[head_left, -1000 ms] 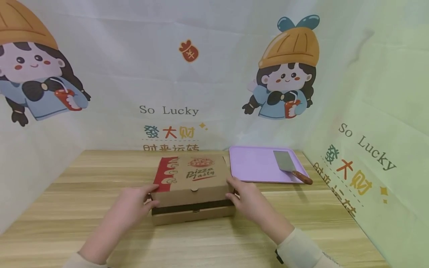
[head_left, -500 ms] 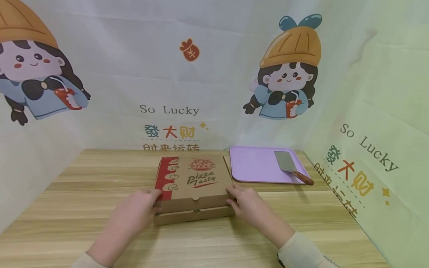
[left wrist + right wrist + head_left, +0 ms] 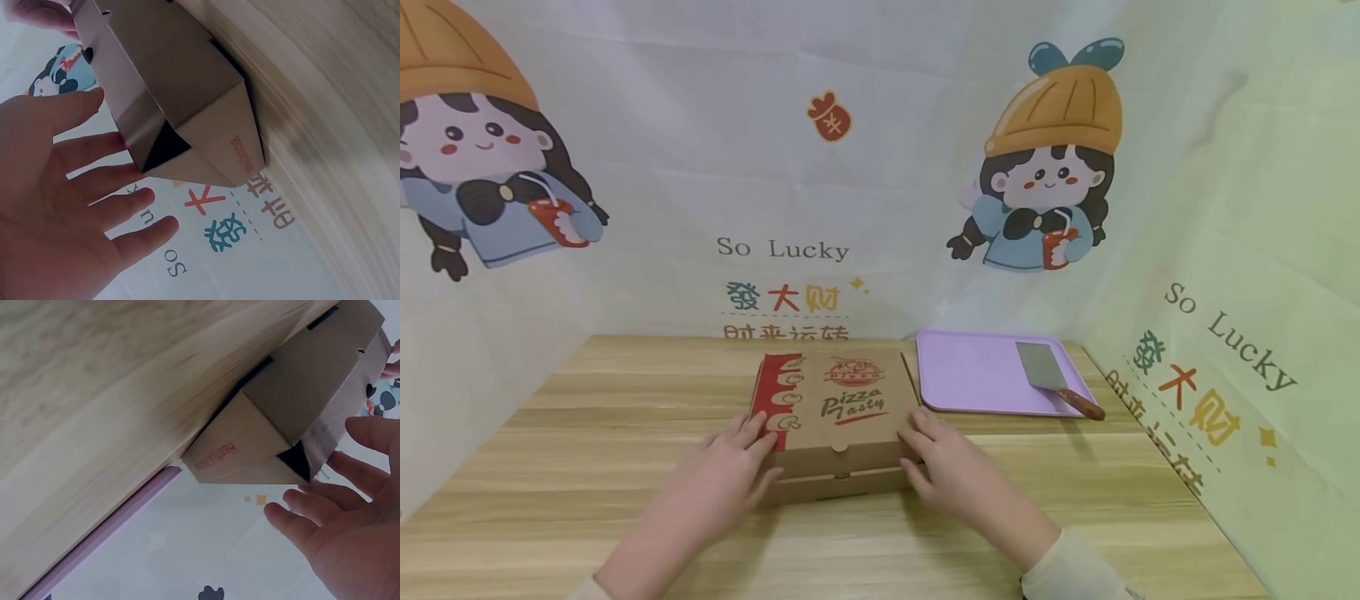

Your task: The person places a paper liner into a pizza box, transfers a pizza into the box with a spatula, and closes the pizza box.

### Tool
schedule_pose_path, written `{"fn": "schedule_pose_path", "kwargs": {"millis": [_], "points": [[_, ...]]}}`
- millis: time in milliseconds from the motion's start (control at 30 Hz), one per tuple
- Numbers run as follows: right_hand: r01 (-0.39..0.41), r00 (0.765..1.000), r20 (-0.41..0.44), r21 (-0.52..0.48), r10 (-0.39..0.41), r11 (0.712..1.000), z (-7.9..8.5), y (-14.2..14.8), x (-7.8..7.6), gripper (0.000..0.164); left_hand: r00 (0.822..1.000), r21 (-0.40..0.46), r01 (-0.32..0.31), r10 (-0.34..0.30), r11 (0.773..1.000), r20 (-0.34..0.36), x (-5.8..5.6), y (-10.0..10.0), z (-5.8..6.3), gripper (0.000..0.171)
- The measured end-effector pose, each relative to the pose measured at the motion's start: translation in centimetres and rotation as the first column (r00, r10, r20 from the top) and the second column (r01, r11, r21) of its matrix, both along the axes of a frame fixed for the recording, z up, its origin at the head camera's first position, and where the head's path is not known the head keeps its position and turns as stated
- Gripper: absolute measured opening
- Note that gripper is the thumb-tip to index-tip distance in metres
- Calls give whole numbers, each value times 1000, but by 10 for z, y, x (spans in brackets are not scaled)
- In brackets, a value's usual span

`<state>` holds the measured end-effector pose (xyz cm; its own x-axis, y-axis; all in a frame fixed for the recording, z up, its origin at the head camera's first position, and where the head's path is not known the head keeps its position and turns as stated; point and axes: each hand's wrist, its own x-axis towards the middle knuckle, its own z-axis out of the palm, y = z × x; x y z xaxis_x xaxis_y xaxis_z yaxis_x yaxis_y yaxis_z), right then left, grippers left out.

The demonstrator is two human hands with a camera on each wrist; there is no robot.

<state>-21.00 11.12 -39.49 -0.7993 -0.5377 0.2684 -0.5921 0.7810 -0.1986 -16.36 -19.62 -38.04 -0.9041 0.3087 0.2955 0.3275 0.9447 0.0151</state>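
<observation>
A brown cardboard pizza box (image 3: 857,425) with a red printed strip rests on the wooden table, its lid lowered almost flush and its front flap hanging outside the base. At the front left corner, my left hand (image 3: 722,475) touches the lid with spread, fairly straight fingers; the left wrist view shows the palm (image 3: 56,225) away from the cardboard. My right hand (image 3: 955,467) lies likewise at the front right corner, fingertips on the lid. Dark triangular gaps (image 3: 165,149) show between lid and base at the front corners. The inside of the box is hidden.
Right of the box lies a lilac tray (image 3: 962,375). On it rests a pizza server-like spatula with a flat metal blade (image 3: 1039,365) and a wooden handle (image 3: 1081,403) jutting over the near rim. Printed cloth walls (image 3: 895,192) enclose the table's back and sides.
The lid has come down and its dark front gap has closed to a thin line. Both hands have loosened from pinching the lid's corners to resting spread fingers on it.
</observation>
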Motion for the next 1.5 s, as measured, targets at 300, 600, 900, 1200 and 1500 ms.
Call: {"fn": "schedule_pose_path", "kwargs": {"millis": [300,600,900,1200,1500], "points": [[-10,999,35,76,8,997,2,-5,8,54,995,-2,2,-2,1000,101,6,8,0,59],[19,999,33,83,-22,996,0,-6,12,54,992,-13,8,-7,1000,129,7,10,-2,61],[12,999,31,89,-15,996,-3,-7,13,54,992,6,19,-19,1000,125,6,9,-6,61],[7,1000,11,97,-9,995,-6,-7,12,54,990,16,29,-31,999,134,6,9,-7,60],[7,1000,14,100,-8,995,-7,-7,12,53,988,23,27,-30,999,152,6,10,-7,61]]}}
